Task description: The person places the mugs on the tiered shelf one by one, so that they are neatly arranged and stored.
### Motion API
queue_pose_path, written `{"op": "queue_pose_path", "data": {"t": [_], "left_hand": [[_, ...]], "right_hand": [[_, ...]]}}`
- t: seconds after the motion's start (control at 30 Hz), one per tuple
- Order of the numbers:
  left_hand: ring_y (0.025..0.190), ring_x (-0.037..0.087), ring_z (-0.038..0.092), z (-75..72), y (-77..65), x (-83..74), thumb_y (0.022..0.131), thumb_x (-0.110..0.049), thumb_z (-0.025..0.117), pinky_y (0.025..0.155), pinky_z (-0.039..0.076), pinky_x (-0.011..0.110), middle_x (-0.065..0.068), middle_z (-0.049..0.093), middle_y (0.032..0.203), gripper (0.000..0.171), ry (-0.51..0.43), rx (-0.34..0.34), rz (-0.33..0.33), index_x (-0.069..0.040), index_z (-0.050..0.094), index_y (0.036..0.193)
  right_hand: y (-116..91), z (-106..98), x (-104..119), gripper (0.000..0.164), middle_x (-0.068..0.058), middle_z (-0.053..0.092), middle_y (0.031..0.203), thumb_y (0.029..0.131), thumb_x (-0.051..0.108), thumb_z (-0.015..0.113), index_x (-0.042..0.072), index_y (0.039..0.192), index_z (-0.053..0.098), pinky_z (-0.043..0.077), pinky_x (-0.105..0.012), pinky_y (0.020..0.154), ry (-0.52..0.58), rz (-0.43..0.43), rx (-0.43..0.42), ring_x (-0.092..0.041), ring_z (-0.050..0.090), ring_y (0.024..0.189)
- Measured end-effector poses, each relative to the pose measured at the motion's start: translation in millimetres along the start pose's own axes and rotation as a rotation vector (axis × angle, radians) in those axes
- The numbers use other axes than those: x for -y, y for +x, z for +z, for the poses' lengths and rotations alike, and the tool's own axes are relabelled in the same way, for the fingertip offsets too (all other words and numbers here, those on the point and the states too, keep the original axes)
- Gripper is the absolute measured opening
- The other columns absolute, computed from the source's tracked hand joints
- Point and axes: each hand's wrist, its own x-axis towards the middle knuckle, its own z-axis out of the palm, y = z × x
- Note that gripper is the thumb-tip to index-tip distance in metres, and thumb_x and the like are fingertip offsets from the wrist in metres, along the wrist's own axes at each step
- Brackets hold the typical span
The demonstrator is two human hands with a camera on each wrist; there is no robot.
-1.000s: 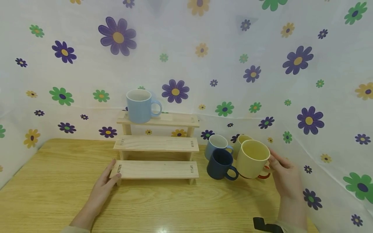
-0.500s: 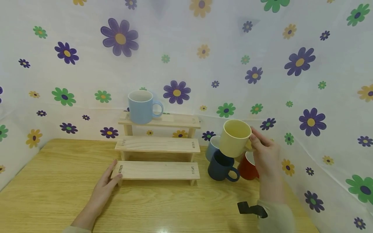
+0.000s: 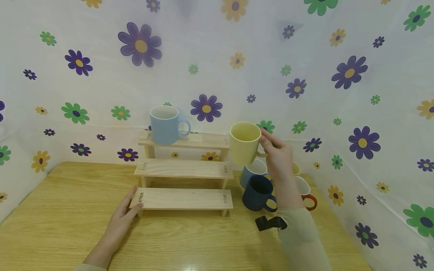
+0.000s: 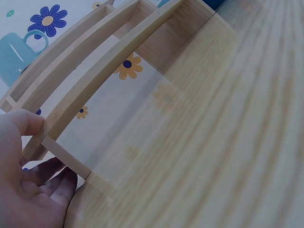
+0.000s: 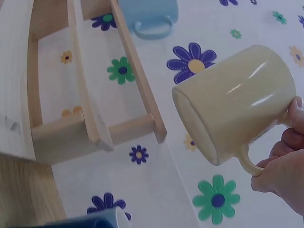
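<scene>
Your rack (image 3: 184, 168) stands on the table (image 3: 190, 241), in front of the cloth (image 3: 210, 75). A shelf mug (image 3: 164, 126) sits at the left end of the top step (image 3: 207, 139); your left hand (image 3: 121, 216) grips the left end of the bottom step (image 3: 185, 198). Right of the rack, a near mug (image 3: 255, 194) stands before a back mug (image 3: 249, 175). Further right, partly behind your right arm (image 3: 300, 229), are a third mug (image 3: 304, 187) and, behind it, a fourth mug (image 3: 296, 168). Your right hand (image 3: 279, 158) has the held mug (image 3: 243, 146) near the top step's right end.

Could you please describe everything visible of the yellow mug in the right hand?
The yellow mug is pale inside and out, cylindrical, glossy and ceramic-looking, with one curved handle. The right hand grips it there, holding it raised and roughly upright near the right end of the wooden rack, not touching it.
</scene>
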Motion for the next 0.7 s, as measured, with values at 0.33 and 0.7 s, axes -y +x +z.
{"op": "queue_pose_path", "data": {"t": [0.33,0.7], "left_hand": [[0.143,0.034,0.004,-0.6,-0.3,0.4,0.097,-0.044,0.052,0.111,0.013,0.058,0.004,0.003,0.159,0.074,0.01,-0.003,0.0,-0.024,0.01,0.155],[0.144,0.033,0.002,-0.4,-1.1,-1.4,0.098,-0.043,0.052,0.111,0.012,0.057,0.005,0.003,0.159,0.074,0.003,-0.003,0.01,-0.021,0.011,0.155]], "right_hand": [[21.9,43.8,-13.0,0.035,-0.009,0.064,0.123,0.09,0.012,0.067,-0.002,0.122,0.063,0.033,-0.037,0.108,-0.109,-0.032,0.052,-0.02,0.049,0.122],[41.2,81.0,-26.3,0.031,-0.009,0.065,0.12,0.088,0.011,0.07,0.002,0.117,0.067,0.034,-0.036,0.107,-0.167,0.021,-0.001,-0.016,0.052,0.12]]}}
